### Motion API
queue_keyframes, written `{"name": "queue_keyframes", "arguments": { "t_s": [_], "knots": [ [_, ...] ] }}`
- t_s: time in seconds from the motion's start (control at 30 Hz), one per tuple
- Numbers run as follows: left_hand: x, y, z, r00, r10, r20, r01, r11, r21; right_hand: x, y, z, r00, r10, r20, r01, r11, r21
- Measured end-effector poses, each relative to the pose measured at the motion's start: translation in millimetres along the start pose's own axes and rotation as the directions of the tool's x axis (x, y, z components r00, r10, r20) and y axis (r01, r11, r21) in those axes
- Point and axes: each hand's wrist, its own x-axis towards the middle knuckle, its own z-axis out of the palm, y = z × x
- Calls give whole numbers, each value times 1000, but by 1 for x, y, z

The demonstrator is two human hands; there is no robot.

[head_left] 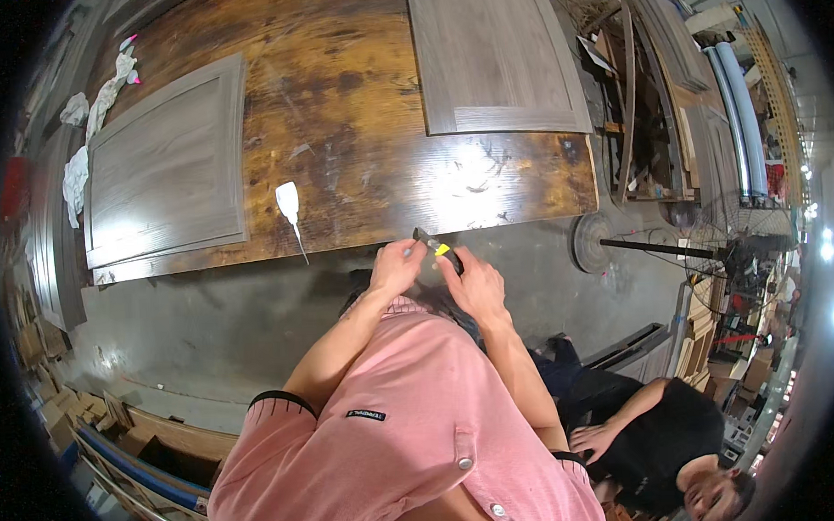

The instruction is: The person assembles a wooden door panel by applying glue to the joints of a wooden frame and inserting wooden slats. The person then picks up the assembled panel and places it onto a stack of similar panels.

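Note:
In front of my body, just off the table's near edge, my two hands are close together. My right hand is closed around a small dark tool with a yellow part, whose exact kind I cannot make out. My left hand has its fingers pinched together beside the tool's dark end; what lies in them is hidden. To the left, a white applicator bottle with a long thin tip lies on the brown wooden table, its tip reaching the near edge.
Grey framed cabinet doors lie on the table, one at left and one at right. Crumpled white paper is at the far left. A pedestal fan stands right. Another person in a black shirt is behind me at right.

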Motion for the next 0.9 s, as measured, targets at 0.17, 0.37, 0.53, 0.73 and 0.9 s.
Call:
{"name": "queue_keyframes", "arguments": {
  "t_s": [0.17,0.37,0.53,0.73,0.9],
  "knots": [
    [-2,6,-1,1000,-11,4,11,1000,16,4,1,-1,1000,12,11,-12,1000,-13],
    [0,5,-3,1000,-24,17,24,1000,5,3,0,0,999,29,27,-29,1000,-8],
    [-2,12,-4,999,-49,17,49,999,-1,4,-2,2,998,50,40,-50,999,-5],
    [-2,14,-6,997,-73,34,73,997,3,7,-2,2,998,58,25,-58,998,19],
    [-4,18,-5,999,-47,28,46,999,19,9,1,7,1000,19,-22,-20,999,-29]
  ]
}}
